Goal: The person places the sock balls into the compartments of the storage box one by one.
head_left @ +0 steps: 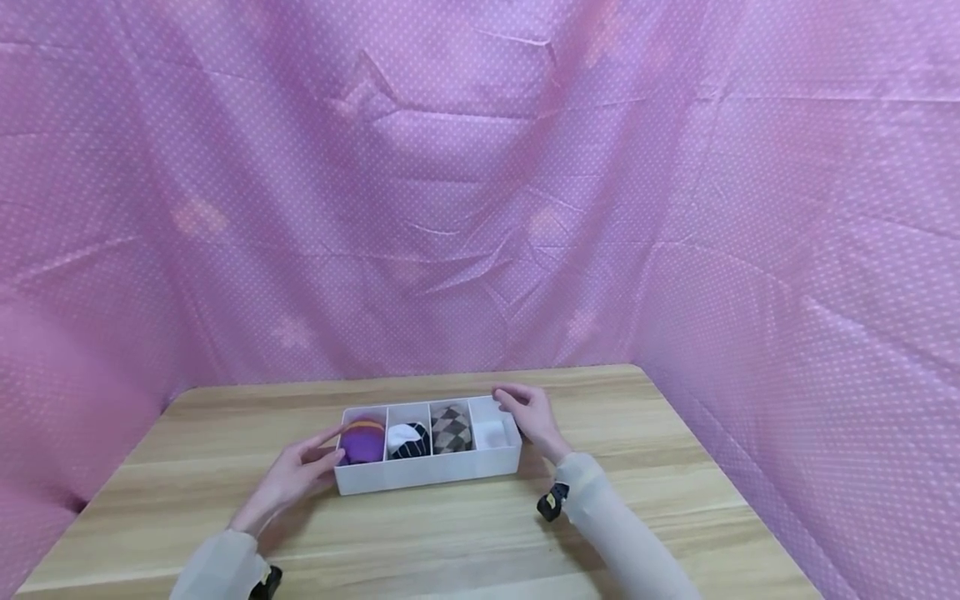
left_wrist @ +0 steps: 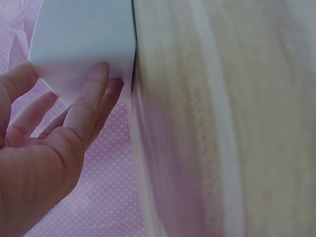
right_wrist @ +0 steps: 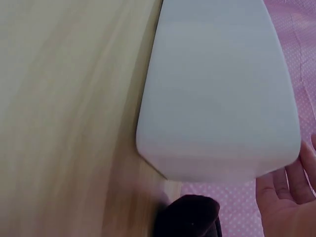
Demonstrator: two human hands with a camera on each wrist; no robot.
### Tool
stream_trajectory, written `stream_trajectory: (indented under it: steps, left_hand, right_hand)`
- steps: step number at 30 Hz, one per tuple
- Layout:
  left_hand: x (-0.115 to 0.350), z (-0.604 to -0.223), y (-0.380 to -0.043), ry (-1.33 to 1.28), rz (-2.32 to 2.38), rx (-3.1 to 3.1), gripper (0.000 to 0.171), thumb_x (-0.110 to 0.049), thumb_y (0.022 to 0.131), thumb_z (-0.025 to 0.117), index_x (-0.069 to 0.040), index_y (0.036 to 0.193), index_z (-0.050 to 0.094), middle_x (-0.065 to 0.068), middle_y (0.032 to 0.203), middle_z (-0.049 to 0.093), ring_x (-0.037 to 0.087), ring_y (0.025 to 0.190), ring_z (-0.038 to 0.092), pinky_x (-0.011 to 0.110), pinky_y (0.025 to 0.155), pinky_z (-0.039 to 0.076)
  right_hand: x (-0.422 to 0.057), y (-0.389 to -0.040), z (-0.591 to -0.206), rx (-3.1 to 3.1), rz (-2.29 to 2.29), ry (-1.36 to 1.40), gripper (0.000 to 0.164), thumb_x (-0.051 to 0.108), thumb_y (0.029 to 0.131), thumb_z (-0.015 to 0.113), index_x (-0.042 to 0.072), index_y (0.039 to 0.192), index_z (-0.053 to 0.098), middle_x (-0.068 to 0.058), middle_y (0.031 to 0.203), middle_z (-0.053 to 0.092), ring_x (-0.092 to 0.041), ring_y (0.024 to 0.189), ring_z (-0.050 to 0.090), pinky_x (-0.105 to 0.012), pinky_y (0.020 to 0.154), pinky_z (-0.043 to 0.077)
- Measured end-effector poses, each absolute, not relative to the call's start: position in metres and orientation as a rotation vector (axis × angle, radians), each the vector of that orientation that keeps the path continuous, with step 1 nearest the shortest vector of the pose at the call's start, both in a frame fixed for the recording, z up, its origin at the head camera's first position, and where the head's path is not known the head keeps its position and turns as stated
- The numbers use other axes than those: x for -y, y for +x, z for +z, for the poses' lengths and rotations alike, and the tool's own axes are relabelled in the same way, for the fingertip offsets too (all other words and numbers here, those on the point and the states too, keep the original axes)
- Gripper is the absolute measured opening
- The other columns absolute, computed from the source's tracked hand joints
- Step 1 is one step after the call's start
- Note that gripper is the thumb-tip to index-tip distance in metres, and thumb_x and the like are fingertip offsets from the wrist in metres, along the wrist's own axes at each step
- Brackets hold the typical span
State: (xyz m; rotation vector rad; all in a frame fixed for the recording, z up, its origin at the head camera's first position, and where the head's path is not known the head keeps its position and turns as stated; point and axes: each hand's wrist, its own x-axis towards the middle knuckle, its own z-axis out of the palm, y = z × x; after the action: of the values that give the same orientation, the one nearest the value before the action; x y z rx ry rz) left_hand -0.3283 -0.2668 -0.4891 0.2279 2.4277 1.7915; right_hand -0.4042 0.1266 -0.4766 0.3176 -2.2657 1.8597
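A white divided box (head_left: 429, 477) sits on the table with its long side towards me. From the left, its compartments hold a purple rolled sock with an orange band (head_left: 363, 443), a white and black striped sock (head_left: 409, 440) and a brown checked sock (head_left: 452, 430). Only pale surfaces show in the rightmost one. My left hand (head_left: 296, 471) touches the box's left end; in the left wrist view its extended fingers (left_wrist: 86, 106) lie against the end wall. At the right end, my right hand (head_left: 528, 414) has its loosely bent fingers over the far rim.
The light wooden table (head_left: 420, 542) carries the box near its middle. Pink dotted cloth (head_left: 420, 208) hangs behind the table and along both sides. A dark wrist strap (head_left: 553, 502) is on the right arm.
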Motion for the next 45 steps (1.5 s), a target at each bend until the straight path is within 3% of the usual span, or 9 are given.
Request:
stream_trajectory:
  steps: [8, 15, 25, 32, 38, 45]
  left_hand:
    - [0.266, -0.489, -0.328, 0.234, 1.795, -2.428, 0.064, -0.022, 0.098, 0.061, -0.006, 0.152, 0.031, 0.04, 0.142, 0.039, 0.042, 0.118, 0.06, 0.041, 0.096, 0.057]
    - [0.265, -0.491, -0.329, 0.219, 1.796, -2.435, 0.063, -0.022, 0.098, 0.061, -0.007, 0.152, 0.031, 0.04, 0.142, 0.04, 0.041, 0.119, 0.059, 0.043, 0.097, 0.057]
    - [0.265, -0.491, -0.328, 0.247, 1.861, -2.364, 0.063, -0.016, 0.099, 0.059, -0.002, 0.152, 0.028, 0.042, 0.14, 0.041, 0.042, 0.118, 0.06, 0.04, 0.097, 0.057]
    - [0.264, -0.49, -0.327, 0.263, 1.866, -2.366, 0.061, -0.014, 0.099, 0.058, -0.003, 0.152, 0.029, 0.041, 0.139, 0.042, 0.044, 0.119, 0.059, 0.04, 0.097, 0.056]
    - [0.264, -0.49, -0.327, 0.274, 1.873, -2.367, 0.061, -0.014, 0.099, 0.058, -0.003, 0.152, 0.03, 0.041, 0.14, 0.042, 0.044, 0.12, 0.058, 0.039, 0.096, 0.057]
    - [0.265, -0.489, -0.327, 0.264, 1.866, -2.35, 0.062, -0.015, 0.099, 0.058, -0.002, 0.152, 0.029, 0.043, 0.14, 0.04, 0.044, 0.119, 0.059, 0.038, 0.096, 0.057]
  right_hand:
    - [-0.139, -0.406, -0.477, 2.282, 1.807, 0.332, 0.033, 0.027, 0.09, 0.072, 0.006, 0.115, 0.072, -0.011, 0.115, 0.073, -0.019, 0.105, 0.068, -0.027, 0.093, 0.057]
    - [-0.157, -0.412, -0.48, 2.264, 1.818, 0.303, 0.033, 0.022, 0.088, 0.075, 0.005, 0.116, 0.071, -0.013, 0.115, 0.072, -0.012, 0.102, 0.067, -0.02, 0.09, 0.055]
    - [-0.176, -0.422, -0.482, 2.236, 1.837, 0.277, 0.04, 0.013, 0.087, 0.074, -0.004, 0.122, 0.065, -0.022, 0.124, 0.066, -0.025, 0.111, 0.066, -0.015, 0.091, 0.053]
    - [-0.183, -0.433, -0.489, 2.326, 1.778, 0.278, 0.048, 0.014, 0.082, 0.078, 0.003, 0.126, 0.064, -0.019, 0.13, 0.064, -0.035, 0.114, 0.063, -0.028, 0.098, 0.053]
    - [-0.188, -0.442, -0.498, 2.441, 1.754, 0.323, 0.056, 0.019, 0.079, 0.082, 0.009, 0.131, 0.063, -0.019, 0.135, 0.06, -0.034, 0.12, 0.057, -0.04, 0.104, 0.05]
    - [-0.191, -0.447, -0.504, 2.583, 1.745, 0.332, 0.066, 0.013, 0.081, 0.08, 0.009, 0.141, 0.053, -0.024, 0.133, 0.058, -0.035, 0.12, 0.056, -0.039, 0.101, 0.053]
